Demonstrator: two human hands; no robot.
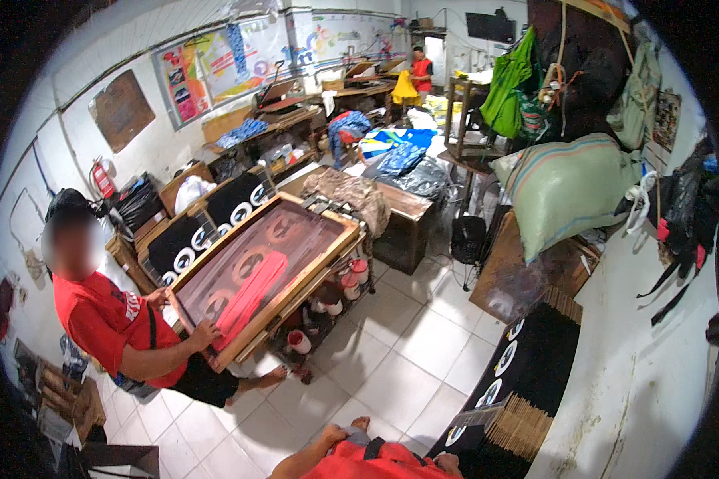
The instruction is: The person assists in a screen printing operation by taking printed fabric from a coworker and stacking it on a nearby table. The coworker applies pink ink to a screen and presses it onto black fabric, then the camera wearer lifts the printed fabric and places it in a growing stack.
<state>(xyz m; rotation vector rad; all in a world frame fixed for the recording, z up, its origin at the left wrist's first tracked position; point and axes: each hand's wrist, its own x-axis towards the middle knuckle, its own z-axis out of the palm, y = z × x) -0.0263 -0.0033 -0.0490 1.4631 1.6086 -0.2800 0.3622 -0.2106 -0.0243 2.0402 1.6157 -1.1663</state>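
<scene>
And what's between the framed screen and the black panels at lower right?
The head view shows red-stained pots by the framed screen, then white floor tiles.

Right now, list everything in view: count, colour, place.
Rectangular wood-framed mesh screen: 1, purplish-brown with red band, left of centre
Flat boards with round prints: two rows, black and white, lower right and beyond the screen
Round tubs: several, red-stained, below the screen
Stuffed woven sack: 1, pale green, right
Hanging cloth bag: 1, bright green, upper right
Cylindrical fire extinguisher: 1, red, left wall
Square floor tiles: many, white, centre
Co-worker: 1, red top, left
Distant person: 1, red top, back
Smaller clutter: uncountable
Own hands, left and right: 2, bare, lower edge
</scene>
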